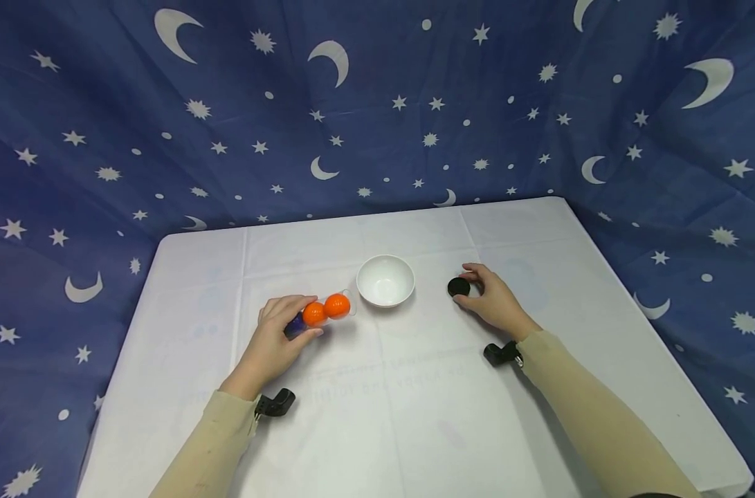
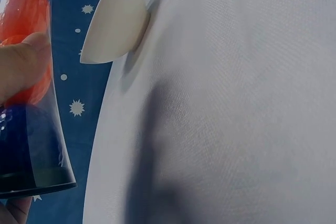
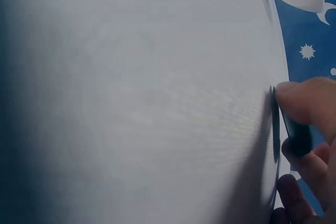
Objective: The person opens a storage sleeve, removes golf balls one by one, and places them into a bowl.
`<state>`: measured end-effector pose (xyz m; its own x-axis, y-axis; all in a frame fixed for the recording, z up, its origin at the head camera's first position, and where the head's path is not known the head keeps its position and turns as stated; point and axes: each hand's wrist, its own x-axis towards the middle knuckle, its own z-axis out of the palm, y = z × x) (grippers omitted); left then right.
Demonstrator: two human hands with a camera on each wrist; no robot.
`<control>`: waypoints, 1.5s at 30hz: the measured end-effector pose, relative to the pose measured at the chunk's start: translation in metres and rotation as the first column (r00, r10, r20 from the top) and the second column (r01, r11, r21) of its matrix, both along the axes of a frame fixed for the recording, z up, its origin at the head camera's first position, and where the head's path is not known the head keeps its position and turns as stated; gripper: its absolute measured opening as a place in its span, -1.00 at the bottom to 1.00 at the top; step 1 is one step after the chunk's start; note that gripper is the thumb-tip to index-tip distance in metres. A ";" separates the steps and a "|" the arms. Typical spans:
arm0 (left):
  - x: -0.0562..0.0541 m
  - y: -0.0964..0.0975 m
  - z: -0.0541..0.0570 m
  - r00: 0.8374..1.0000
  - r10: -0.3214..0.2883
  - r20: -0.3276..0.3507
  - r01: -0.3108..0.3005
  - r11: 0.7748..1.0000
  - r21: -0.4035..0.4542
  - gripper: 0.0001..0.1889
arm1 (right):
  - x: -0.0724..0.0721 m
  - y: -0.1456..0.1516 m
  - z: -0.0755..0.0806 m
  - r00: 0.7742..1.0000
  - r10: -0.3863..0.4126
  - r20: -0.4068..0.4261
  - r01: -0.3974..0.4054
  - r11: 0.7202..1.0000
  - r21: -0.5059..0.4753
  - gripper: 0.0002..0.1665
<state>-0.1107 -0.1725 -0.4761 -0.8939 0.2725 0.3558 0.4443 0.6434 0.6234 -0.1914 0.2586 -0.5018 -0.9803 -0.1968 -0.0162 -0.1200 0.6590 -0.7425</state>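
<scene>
My left hand (image 1: 274,342) grips a clear plastic tube (image 2: 44,129), fingers along one side and thumb on the other. Two orange balls (image 1: 337,306) show through its wall toward the end near the bowl. A dark blue ball (image 2: 18,135) sits behind them, by the tube's wider, dark-rimmed end (image 2: 42,184); the hand partly covers it in the head view. Right of the bowl, my right hand (image 1: 492,301) pinches a small black round disc (image 1: 459,288), like a lid, between thumb and fingers, low over the tabletop.
A white bowl (image 1: 386,281) stands upright between the hands, just beyond the tube's end. White cloth covers the table (image 1: 377,429). A blue curtain (image 1: 377,124) with moons and stars hangs behind and beside it. Small black devices (image 1: 276,402) are strapped at both wrists.
</scene>
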 end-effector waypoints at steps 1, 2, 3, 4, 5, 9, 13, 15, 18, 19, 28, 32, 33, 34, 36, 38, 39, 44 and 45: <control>0.000 0.000 0.000 1.000 0.000 -0.001 0.000 1.000 -0.001 -0.41 | 0.000 0.000 0.000 1.000 0.003 -0.002 -0.003 1.000 0.012 -0.14; 0.000 0.000 0.000 1.000 0.000 -0.002 0.000 1.000 -0.001 -0.40 | 0.000 0.000 0.000 1.000 0.003 -0.005 -0.003 1.000 0.024 -0.12; 0.000 0.000 0.001 1.000 -0.001 -0.002 0.001 1.000 -0.001 -0.40 | 0.000 0.000 -0.001 1.000 0.003 -0.006 -0.003 0.999 0.038 -0.11; 0.000 0.000 0.001 1.000 -0.002 -0.003 0.002 1.000 0.000 -0.40 | 0.000 0.000 -0.001 1.000 0.002 -0.007 -0.002 0.999 0.051 -0.11; 0.000 0.000 0.002 1.000 -0.003 -0.003 0.003 1.000 0.000 -0.40 | 0.000 0.000 -0.001 1.000 0.005 -0.005 -0.005 0.998 0.061 -0.11; -0.001 0.000 0.003 1.000 -0.006 0.004 0.006 1.000 -0.005 -0.40 | 0.002 -0.002 0.004 1.000 0.007 0.013 -0.008 0.997 0.078 -0.07; -0.002 -0.001 0.004 1.000 -0.003 0.001 0.003 1.000 -0.013 -0.40 | 0.007 -0.017 0.020 1.000 0.013 0.011 -0.013 1.000 -0.002 -0.04; -0.003 -0.001 0.005 1.000 -0.003 -0.008 0.003 1.000 -0.017 -0.41 | 0.009 -0.029 0.029 0.999 0.036 0.007 -0.035 0.995 -0.091 -0.05; -0.005 0.000 0.006 1.000 -0.008 -0.027 0.008 1.000 -0.024 -0.41 | 0.010 -0.047 0.039 0.995 0.096 0.007 -0.092 0.968 -0.232 -0.07; -0.005 0.000 0.006 0.999 -0.010 -0.032 0.009 1.000 -0.025 -0.41 | 0.010 -0.052 0.041 0.993 0.117 0.012 -0.109 0.954 -0.279 -0.08; -0.010 0.005 0.011 0.999 0.003 -0.037 -0.006 0.997 -0.076 -0.41 | 0.016 -0.096 0.051 0.969 0.246 0.028 -0.202 0.852 -0.483 -0.24; -0.011 0.008 0.013 0.999 0.000 -0.045 -0.004 0.996 -0.088 -0.40 | 0.020 -0.114 0.052 0.958 0.287 0.009 -0.244 0.829 -0.504 -0.26; -0.012 0.009 0.013 0.999 -0.003 -0.050 -0.001 0.996 -0.090 -0.40 | 0.021 -0.118 0.051 0.956 0.293 0.008 -0.250 0.828 -0.502 -0.27; -0.013 0.010 0.013 0.998 -0.008 -0.055 0.003 0.996 -0.091 -0.40 | 0.022 -0.121 0.051 0.955 0.298 0.004 -0.256 0.828 -0.499 -0.28; -0.014 0.012 0.013 0.998 -0.016 -0.062 0.011 0.996 -0.093 -0.40 | 0.023 -0.128 0.050 0.953 0.303 -0.003 -0.266 0.832 -0.486 -0.31; -0.015 0.014 0.013 0.998 -0.025 -0.064 0.019 0.995 -0.095 -0.40 | 0.025 -0.132 0.050 0.953 0.304 -0.008 -0.271 0.836 -0.477 -0.33; -0.016 0.015 0.014 0.998 -0.030 -0.064 0.023 0.995 -0.095 -0.40 | 0.025 -0.134 0.050 0.952 0.305 -0.012 -0.274 0.837 -0.473 -0.33; -0.017 0.019 0.015 0.998 -0.036 -0.060 0.029 0.993 -0.111 -0.40 | 0.027 -0.139 0.048 0.950 0.311 -0.021 -0.285 0.839 -0.464 -0.36; -0.017 0.019 0.015 0.998 -0.037 -0.060 0.030 0.993 -0.113 -0.40 | 0.028 -0.140 0.047 0.951 0.309 -0.019 -0.283 0.841 -0.460 -0.36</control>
